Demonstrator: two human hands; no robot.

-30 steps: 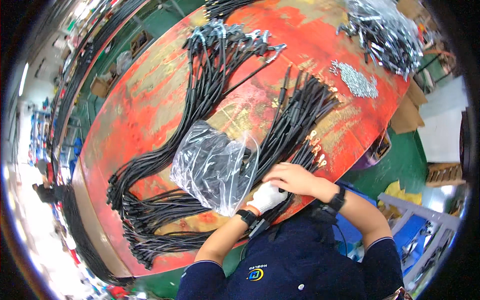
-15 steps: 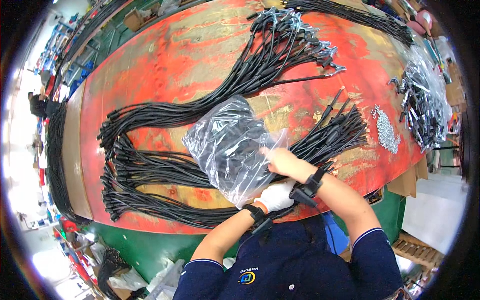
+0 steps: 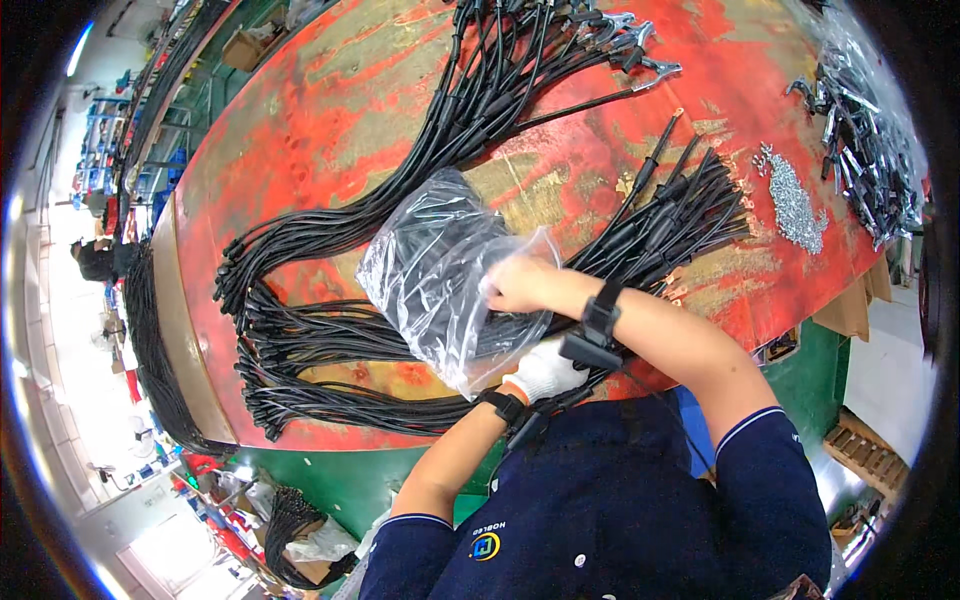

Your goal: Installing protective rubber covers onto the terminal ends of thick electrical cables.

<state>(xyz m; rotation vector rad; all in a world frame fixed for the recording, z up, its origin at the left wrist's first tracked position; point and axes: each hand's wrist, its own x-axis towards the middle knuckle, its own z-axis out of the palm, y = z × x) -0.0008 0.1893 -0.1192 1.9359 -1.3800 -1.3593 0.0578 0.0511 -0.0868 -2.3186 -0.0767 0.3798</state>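
A clear plastic bag (image 3: 425,270) with black parts inside lies across the black cables on the table. My bare right hand (image 3: 522,285) is at the bag's open end, its fingers curled and partly behind the plastic; what they grip is hidden. Just below it, my left hand (image 3: 550,370) in a white glove is closed over the near cable bundle (image 3: 350,410). The right wrist's black strap device covers part of its fingers, so what it holds cannot be made out. Beyond my hands, cable ends with copper lugs (image 3: 690,210) fan out to the right.
Another cable bundle (image 3: 440,150) with metal clamps (image 3: 655,75) stretches across the far side of the red, worn table (image 3: 330,130). To the right are a pile of small silvery parts (image 3: 795,205) and a plastic bag of black and metal clamps (image 3: 865,150). More cables (image 3: 160,340) hang at the left end.
My right hand has moved left and deeper into the bag's opening, its fingers now more curled. The gloved left hand stays low beside the cables. The view has shifted slightly.
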